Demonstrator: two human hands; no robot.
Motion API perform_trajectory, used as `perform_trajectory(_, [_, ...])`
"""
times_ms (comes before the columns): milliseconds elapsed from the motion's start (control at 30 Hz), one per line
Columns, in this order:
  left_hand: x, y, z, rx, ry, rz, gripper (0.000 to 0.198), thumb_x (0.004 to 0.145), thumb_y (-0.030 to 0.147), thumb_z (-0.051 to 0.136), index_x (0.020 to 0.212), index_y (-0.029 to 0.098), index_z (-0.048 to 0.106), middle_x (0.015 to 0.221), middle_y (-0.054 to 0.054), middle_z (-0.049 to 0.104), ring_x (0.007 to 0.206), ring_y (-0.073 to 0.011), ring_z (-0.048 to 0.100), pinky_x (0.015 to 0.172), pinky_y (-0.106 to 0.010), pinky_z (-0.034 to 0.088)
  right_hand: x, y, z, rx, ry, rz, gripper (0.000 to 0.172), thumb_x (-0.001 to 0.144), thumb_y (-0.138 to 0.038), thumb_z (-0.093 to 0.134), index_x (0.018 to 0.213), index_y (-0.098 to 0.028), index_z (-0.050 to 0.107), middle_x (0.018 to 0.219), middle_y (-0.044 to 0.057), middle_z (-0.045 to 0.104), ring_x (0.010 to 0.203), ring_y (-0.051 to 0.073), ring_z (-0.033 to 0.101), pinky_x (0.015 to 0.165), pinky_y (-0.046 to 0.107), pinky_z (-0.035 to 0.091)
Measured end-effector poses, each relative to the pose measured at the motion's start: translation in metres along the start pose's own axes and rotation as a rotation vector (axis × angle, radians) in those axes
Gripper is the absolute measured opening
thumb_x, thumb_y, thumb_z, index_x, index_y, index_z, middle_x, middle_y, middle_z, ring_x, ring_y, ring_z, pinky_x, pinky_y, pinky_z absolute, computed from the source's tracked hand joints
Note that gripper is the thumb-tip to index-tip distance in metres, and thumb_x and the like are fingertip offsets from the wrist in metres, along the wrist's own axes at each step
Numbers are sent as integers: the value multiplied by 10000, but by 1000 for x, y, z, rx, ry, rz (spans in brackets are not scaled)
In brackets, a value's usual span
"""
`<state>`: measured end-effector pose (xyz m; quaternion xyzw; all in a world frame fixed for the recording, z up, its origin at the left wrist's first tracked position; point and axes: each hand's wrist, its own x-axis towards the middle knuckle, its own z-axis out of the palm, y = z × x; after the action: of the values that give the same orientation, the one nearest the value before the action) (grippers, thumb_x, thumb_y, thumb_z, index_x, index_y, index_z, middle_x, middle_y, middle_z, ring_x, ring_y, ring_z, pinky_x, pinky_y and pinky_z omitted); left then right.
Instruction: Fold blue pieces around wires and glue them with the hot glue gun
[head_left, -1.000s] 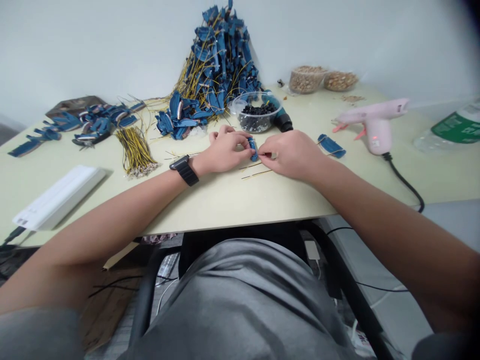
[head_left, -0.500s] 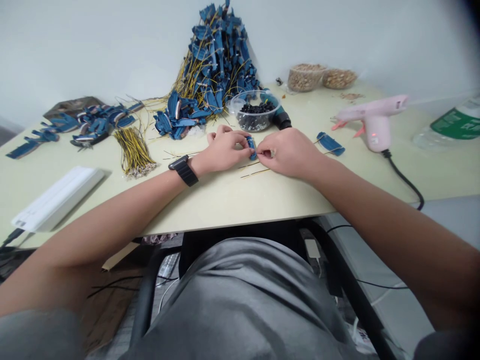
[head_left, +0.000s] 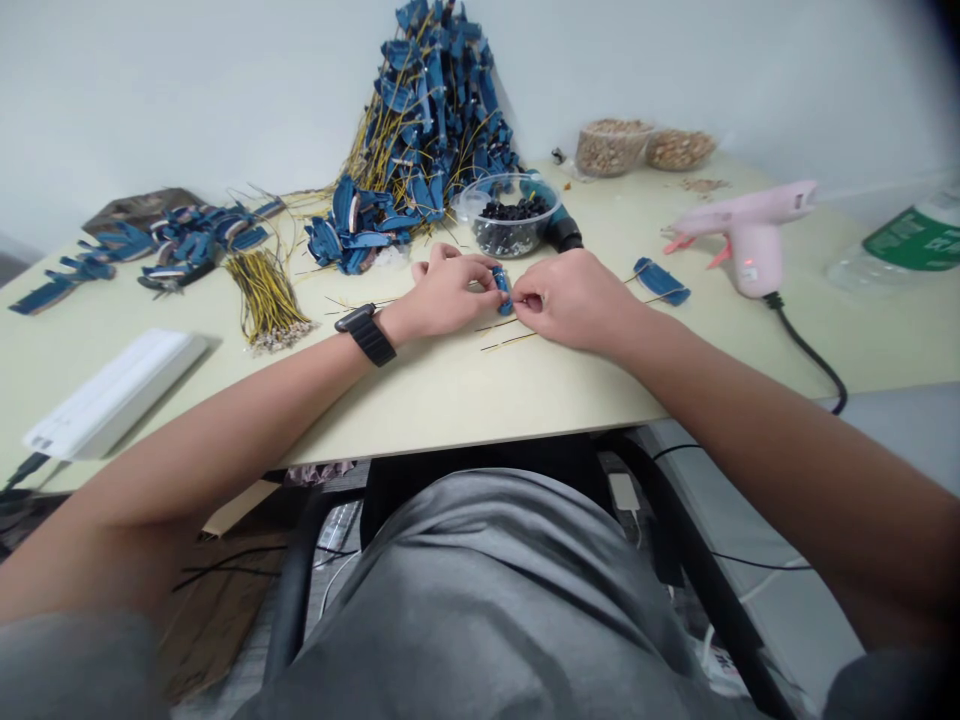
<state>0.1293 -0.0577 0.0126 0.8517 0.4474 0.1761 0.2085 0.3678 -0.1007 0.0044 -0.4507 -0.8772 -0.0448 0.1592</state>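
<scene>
My left hand [head_left: 446, 295], with a black watch on its wrist, pinches a small blue part [head_left: 501, 289] just above the pale table [head_left: 480, 390]. My right hand [head_left: 574, 300] is closed at the same part from the right; its fingertips pinch at the part's edge, and what else they hold is too small to see. Thin yellow wires [head_left: 510, 335] lie on the table under both hands. A clear bowl of small black pieces [head_left: 510, 215] stands just behind the hands.
A tall heap of blue parts with yellow wires [head_left: 427, 110] leans on the wall. More blue parts [head_left: 172, 240] and a yellow wire bundle [head_left: 270, 290] lie left, with a white box [head_left: 112, 390]. A pink glue gun [head_left: 750, 235], its cable, one blue part [head_left: 660, 280] and a bottle [head_left: 907, 245] sit right.
Both hands stay together on the small blue part, with only slight finger movement. The view has shifted a little.
</scene>
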Motion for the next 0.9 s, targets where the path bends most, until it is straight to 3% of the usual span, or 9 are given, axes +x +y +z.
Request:
perform_trajectory(400, [2, -5, 0, -20, -1, 13, 204, 1026, 469, 849, 1041, 275, 911, 1811, -49, 833, 1735, -538, 500, 1411, -842, 367, 2, -5, -3, -18, -42, 37, 285, 1067, -65, 682, 838, -226, 730, 846, 87, 726, 834, 272, 598, 865, 437, 401])
perform_trajectory(900, [3, 0, -3, -38, -16, -38, 192, 951, 476, 891, 1004, 292, 881, 1793, -47, 831, 1769, -570, 456, 1440, -874, 382, 2, -3, -2, 42, -17, 50, 226, 1096, -263, 712, 930, -255, 864, 840, 118, 773, 873, 335, 666, 862, 493, 464])
